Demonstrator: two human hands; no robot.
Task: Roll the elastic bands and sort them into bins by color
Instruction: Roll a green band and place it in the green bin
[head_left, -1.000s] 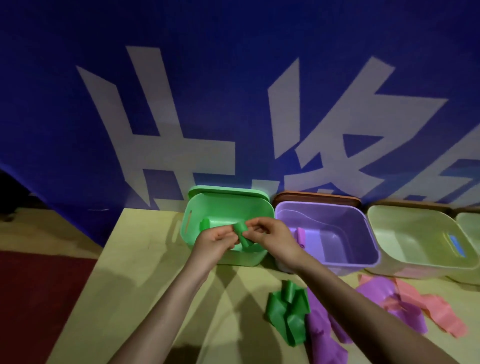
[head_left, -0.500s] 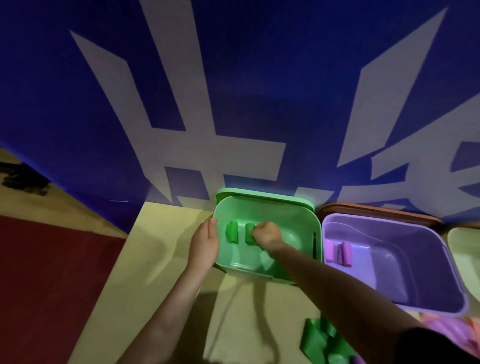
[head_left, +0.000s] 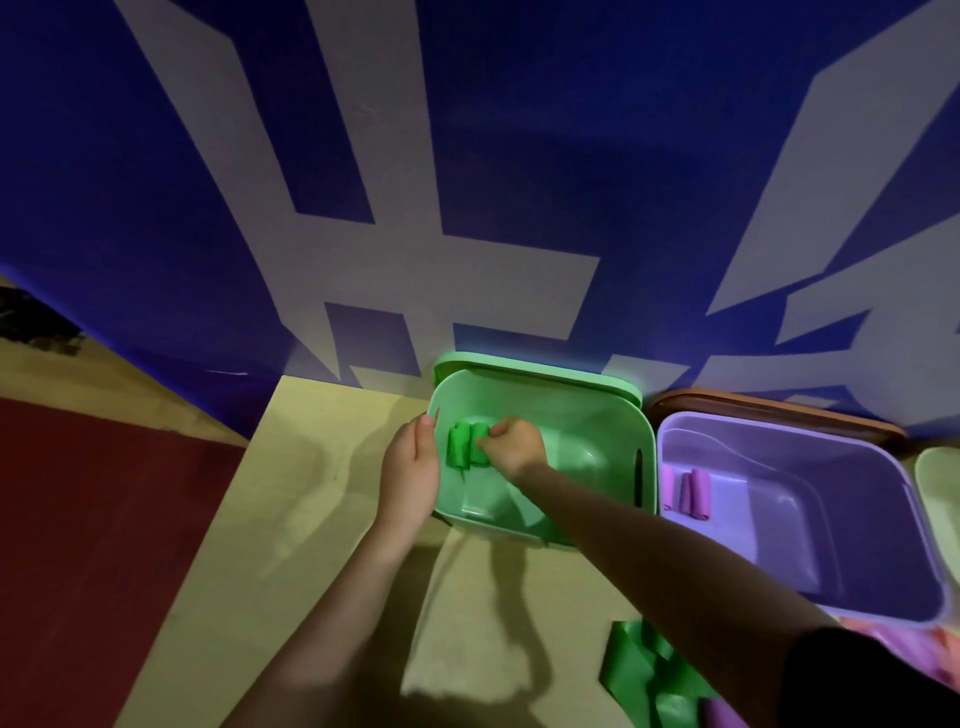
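From the head camera, just below the middle of the frame, a green bin sits on a pale yellow table, pushed up against a blue backdrop with big white lettering. The right hand reaches down into the bin, its fingers curled and pinching a rolled green band near the bin's left wall; a second green roll lies touching it on the left. The left hand rests flat against the outside of the bin's left rim, fingers straight, holding nothing. To the right stands a purple bin with two purple rolls lying at its left side, and the edge of a pale green bin shows at the right border. At the lower right, loose green bands lie in a heap on the table, with bits of pink and purple bands beside them. A dark red floor fills the lower left.
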